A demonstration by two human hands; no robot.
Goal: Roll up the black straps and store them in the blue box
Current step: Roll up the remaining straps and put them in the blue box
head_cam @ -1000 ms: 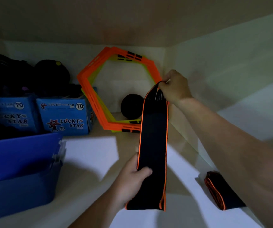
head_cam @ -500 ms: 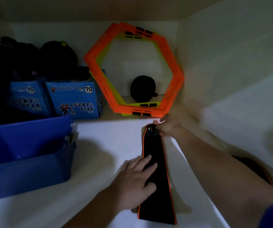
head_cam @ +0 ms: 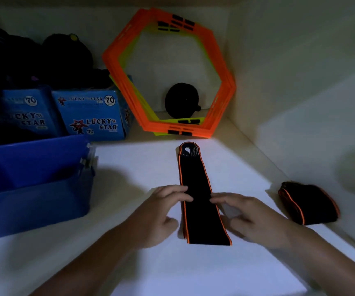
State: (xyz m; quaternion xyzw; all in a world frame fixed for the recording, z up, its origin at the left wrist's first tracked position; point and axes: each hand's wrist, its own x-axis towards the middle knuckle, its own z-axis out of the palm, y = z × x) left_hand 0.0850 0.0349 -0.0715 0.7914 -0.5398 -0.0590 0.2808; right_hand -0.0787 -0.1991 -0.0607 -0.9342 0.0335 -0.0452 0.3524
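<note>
Strap (head_cam: pixel 195 184) now laid flat toward 12 o'clock, L hand (head_cam: pixel 161 214) & R hand (head_cam: pixel 255 218) released, fingertips resting on it—ready to roll.

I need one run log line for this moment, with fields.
stage: strap flattened, rolling not begun | strap: flat on shelf | left hand: fingers on strap | right hand: fingers on strap | blue box: left

White shelf (head_cam: pixel 142 171): flat strap (head_cam: pixel 195 189), folded strap (head_cam: pixel 309 205), blue box (head_cam: pixel 33 189), hex rings (head_cam: pixel 170 73).

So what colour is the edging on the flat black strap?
Orange, along both long edges of the strap; clearest in the head view.
</note>
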